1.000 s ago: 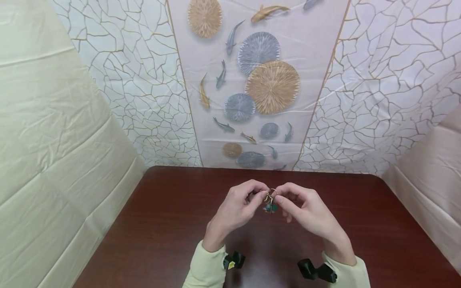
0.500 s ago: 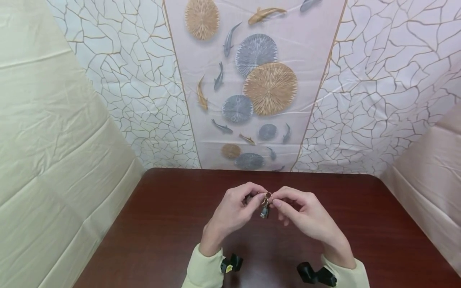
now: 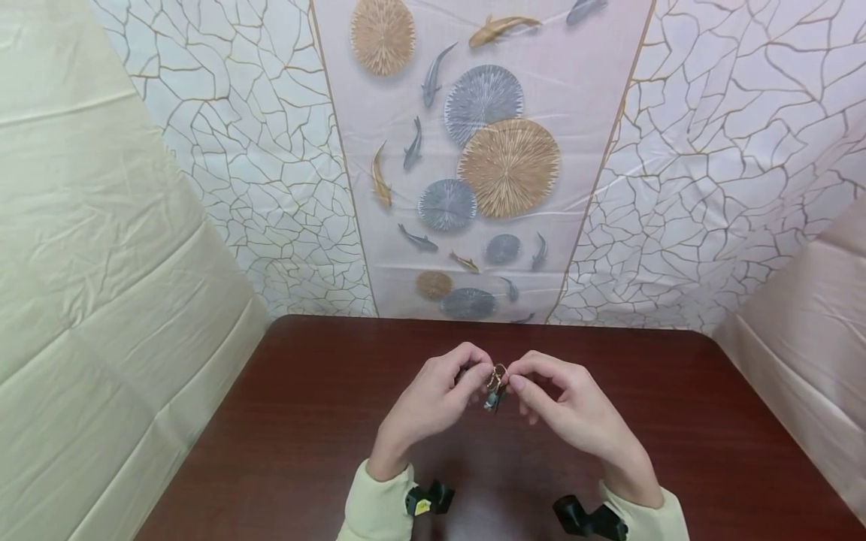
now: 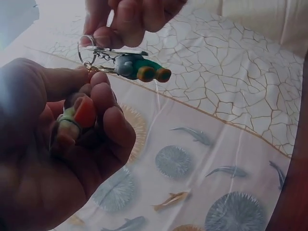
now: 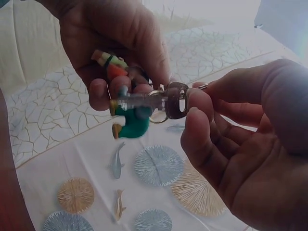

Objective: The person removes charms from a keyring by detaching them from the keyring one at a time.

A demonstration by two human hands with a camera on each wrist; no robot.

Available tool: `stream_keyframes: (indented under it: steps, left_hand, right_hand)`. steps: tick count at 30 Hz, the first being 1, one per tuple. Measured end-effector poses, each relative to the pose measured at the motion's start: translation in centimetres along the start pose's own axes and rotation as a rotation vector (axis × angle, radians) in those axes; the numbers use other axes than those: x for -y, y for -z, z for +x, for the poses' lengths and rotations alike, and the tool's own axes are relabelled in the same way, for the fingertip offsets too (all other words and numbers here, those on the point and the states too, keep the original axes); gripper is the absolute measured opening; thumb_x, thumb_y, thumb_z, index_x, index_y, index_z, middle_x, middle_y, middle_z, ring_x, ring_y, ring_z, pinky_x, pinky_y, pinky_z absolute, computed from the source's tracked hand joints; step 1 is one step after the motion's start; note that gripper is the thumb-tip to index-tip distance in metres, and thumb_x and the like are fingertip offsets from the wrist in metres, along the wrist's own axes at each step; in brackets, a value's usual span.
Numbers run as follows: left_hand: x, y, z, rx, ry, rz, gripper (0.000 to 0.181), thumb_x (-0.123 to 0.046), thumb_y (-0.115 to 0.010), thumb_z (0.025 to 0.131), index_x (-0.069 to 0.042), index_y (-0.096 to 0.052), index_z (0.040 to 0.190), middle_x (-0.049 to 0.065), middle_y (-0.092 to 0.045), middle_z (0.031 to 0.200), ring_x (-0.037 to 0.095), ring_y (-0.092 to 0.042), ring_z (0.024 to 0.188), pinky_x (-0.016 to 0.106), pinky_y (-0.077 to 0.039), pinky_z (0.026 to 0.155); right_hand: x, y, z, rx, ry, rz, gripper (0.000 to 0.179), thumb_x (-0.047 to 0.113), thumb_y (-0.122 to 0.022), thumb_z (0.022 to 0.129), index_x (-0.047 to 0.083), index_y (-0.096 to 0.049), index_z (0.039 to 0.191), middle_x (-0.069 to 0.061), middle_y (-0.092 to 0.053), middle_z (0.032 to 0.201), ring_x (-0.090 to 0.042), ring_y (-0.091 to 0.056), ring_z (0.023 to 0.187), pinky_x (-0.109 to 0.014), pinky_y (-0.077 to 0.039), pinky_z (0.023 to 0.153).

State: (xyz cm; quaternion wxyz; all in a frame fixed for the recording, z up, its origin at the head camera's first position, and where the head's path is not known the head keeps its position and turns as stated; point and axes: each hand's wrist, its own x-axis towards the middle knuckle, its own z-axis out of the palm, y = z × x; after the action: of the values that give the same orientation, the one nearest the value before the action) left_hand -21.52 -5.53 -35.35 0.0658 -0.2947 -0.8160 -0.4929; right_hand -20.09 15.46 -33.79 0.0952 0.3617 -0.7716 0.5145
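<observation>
Both hands meet over the table at a metal key ring (image 3: 500, 370). My left hand (image 3: 443, 391) pinches a keychain at its clasp, and an orange and pale-green figurine (image 4: 79, 115) lies within its curled fingers. My right hand (image 3: 568, 394) pinches the ring's edge between thumb and forefinger. From the ring hangs a key (image 5: 177, 100) with a dark head and a metal blade. Beside the key dangles a green and grey figurine (image 4: 144, 68) with orange-brown feet. Fingers hide part of the ring and of the held figurine.
A dark reddish-brown table (image 3: 325, 436) lies beneath the hands. Behind it hangs a patterned cloth (image 3: 419, 113) with fish and round motifs. Plain pale cloth (image 3: 101, 300) slopes down at the left. Each wrist carries a black camera mount (image 3: 588, 518).
Both hands have shifted slightly left and down in the head view, with the ring between them. The hanging figurine and key have turned, so less green shows.
</observation>
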Motion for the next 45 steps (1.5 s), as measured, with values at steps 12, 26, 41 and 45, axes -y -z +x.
stream_keyframes:
  steps: [12, 26, 41, 45]
  left_hand:
    - [-0.3, 0.0, -0.1, -0.016, -0.017, -0.083, 0.007, -0.019, -0.057, 0.1, -0.017, -0.062, 0.104, 0.0, -0.06, 0.08, 0.007, -0.054, 0.067, 0.021, -0.044, 0.055]
    - [-0.9, -0.5, 0.0, -0.155, -0.04, -0.217, 0.005, -0.016, -0.065, 0.095, -0.016, -0.065, 0.099, 0.003, -0.065, 0.079, 0.008, -0.052, 0.06, 0.023, -0.043, 0.049]
    - [-0.9, -0.1, 0.0, -0.212, -0.204, -0.017, 0.01, -0.012, -0.068, 0.092, -0.013, -0.069, 0.101, -0.003, -0.071, 0.093, 0.004, -0.061, 0.079, 0.019, -0.052, 0.069]
    - [-0.7, 0.1, 0.0, -0.25, -0.267, 0.038, 0.009, -0.011, -0.067, 0.092, -0.014, -0.069, 0.1, -0.003, -0.069, 0.091, 0.004, -0.059, 0.078, 0.018, -0.051, 0.067]
  right_hand:
    - [0.3, -0.3, -0.1, 0.004, -0.028, -0.018, 0.012, 0.004, -0.06, 0.095, 0.015, -0.065, 0.095, 0.002, -0.06, 0.072, -0.015, -0.058, 0.055, -0.028, -0.051, 0.051]
    - [0.3, -1.0, 0.0, -0.043, 0.037, -0.073, 0.016, 0.0, -0.063, 0.093, 0.016, -0.066, 0.093, 0.008, -0.058, 0.076, -0.012, -0.057, 0.055, -0.02, -0.048, 0.049]
    - [-0.2, -1.5, 0.2, -0.144, 0.14, -0.177, 0.025, -0.008, -0.068, 0.082, 0.016, -0.066, 0.088, 0.006, -0.061, 0.078, -0.002, -0.057, 0.067, -0.016, -0.047, 0.056]
    - [-0.1, -1.8, 0.3, -0.158, 0.137, -0.213, 0.028, -0.009, -0.068, 0.08, 0.018, -0.064, 0.086, 0.008, -0.059, 0.077, -0.001, -0.056, 0.065, -0.015, -0.046, 0.054]
